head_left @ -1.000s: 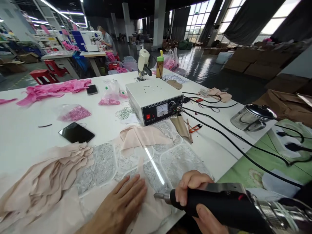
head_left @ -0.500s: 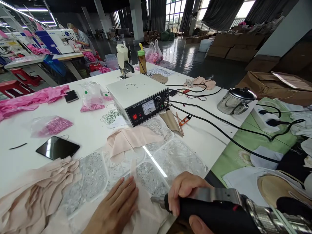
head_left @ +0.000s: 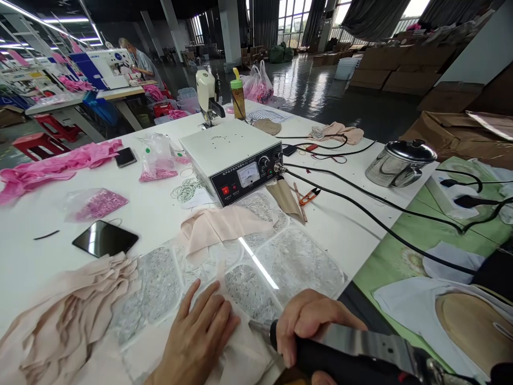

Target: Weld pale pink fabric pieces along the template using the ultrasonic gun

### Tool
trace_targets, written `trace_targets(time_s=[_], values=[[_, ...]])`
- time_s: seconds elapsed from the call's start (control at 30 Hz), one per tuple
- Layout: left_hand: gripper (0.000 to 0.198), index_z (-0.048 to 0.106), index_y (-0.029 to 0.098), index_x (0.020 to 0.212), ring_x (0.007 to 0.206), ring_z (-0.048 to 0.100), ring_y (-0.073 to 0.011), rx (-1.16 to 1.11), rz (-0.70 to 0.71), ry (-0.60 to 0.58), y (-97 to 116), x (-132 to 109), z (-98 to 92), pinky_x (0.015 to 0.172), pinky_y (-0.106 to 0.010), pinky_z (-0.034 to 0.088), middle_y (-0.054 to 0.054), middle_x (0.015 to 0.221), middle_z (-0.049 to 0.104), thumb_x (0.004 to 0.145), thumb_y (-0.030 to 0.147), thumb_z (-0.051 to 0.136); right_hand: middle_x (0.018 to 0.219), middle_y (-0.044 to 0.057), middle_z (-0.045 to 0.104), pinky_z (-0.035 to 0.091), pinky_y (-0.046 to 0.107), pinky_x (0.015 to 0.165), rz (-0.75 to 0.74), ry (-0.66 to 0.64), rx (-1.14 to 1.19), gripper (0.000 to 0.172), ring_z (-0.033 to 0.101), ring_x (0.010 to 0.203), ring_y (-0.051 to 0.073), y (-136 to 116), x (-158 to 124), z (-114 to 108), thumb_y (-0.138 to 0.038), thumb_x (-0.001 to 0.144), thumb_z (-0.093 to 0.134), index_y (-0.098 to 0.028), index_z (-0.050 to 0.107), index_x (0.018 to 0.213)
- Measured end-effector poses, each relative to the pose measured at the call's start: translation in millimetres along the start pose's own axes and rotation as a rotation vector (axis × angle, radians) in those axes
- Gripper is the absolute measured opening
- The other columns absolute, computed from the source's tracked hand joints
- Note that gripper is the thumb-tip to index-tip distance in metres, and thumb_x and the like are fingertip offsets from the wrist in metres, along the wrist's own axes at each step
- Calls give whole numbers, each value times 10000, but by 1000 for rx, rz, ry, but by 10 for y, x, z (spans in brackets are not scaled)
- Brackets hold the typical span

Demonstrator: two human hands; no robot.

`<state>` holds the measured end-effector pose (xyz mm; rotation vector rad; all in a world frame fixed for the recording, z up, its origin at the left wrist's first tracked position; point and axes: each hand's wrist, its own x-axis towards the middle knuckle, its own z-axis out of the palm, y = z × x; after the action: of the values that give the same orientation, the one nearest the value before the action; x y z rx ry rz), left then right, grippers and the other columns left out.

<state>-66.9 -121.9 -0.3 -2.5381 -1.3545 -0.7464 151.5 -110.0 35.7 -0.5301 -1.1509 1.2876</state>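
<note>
My left hand [head_left: 198, 334] lies flat with its fingers apart on a pale pink strip of thin fabric [head_left: 242, 358]. The strip rests on a clear, stone-patterned plastic mat [head_left: 300, 259]. Around a black and metal handheld ultrasonic welder [head_left: 336, 350] my right hand [head_left: 315, 315] is closed. The welder's narrow metal tip points left, at the fabric's right edge beside my left fingers; whether it touches the fabric I cannot tell. A loose pile of pink fabric pieces [head_left: 66, 315] lies to the left. Beyond my hands a folded pink piece [head_left: 224, 227] is on the mat.
A control box [head_left: 248, 176] with a dial stands behind the mat, its black cable [head_left: 352, 206] running right. Nearby are orange thread snips [head_left: 310, 197], a lidded pot [head_left: 396, 166], a phone [head_left: 105, 239] and bags of pink bits [head_left: 98, 205]. A person [head_left: 140, 61] sits at a sewing machine far left.
My left fingers have spread and lifted slightly at the knuckles, shifting a little right. The welder's rear end has dropped a bit. The view has turned slightly left.
</note>
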Motion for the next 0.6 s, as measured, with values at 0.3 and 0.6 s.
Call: trace_targets(time_s=[0.3,0.6], values=[[157,633,161,936,1091,673,-211,27,0,10,-20,-22,-2,1169,-383,332,-60,1018,735,1019,229,518,715,27,643,529,290,553,-68,-65,37,219,641,589,168,137,37,-50,-340,839,696,-282,674,1049],[309,589,133,1165,1330,526,-285,156,66,-154,-225,-77,7,1180,-483,315,-150,1357,621,1012,386,502,802,50,697,556,289,483,-118,-136,80,185,653,528,163,251,-14,-115,-346,924,604,-294,654,1095]])
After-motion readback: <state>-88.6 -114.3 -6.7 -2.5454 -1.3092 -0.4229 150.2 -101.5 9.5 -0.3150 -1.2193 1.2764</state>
